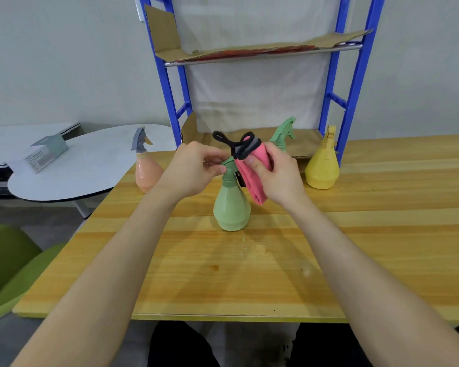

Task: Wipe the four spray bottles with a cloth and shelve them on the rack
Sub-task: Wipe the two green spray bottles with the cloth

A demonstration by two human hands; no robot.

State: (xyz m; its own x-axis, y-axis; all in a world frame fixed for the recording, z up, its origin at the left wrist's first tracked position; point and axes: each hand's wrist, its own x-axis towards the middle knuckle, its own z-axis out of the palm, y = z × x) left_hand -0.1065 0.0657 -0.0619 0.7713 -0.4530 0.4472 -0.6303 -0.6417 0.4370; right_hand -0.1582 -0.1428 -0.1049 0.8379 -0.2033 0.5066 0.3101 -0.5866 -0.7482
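A green spray bottle point(231, 205) stands upright on the wooden table point(249, 260) in the middle. My left hand point(194, 170) pinches its spray head. My right hand point(278, 176) grips a folded pink cloth point(252, 181) with dark trim, pressed against the bottle's neck on the right. A second green bottle point(284, 133) stands behind my right hand, mostly hidden. A yellow bottle point(322, 165) stands at the right by the rack post. A peach bottle with a grey head point(146, 170) stands at the left table edge.
The blue rack point(351, 83) stands at the back of the table, with cardboard point(263, 49) lining its upper shelf and its bottom shelf. A round white table point(85, 165) with a small box stands at the left. A green chair point(8, 263) is at the lower left.
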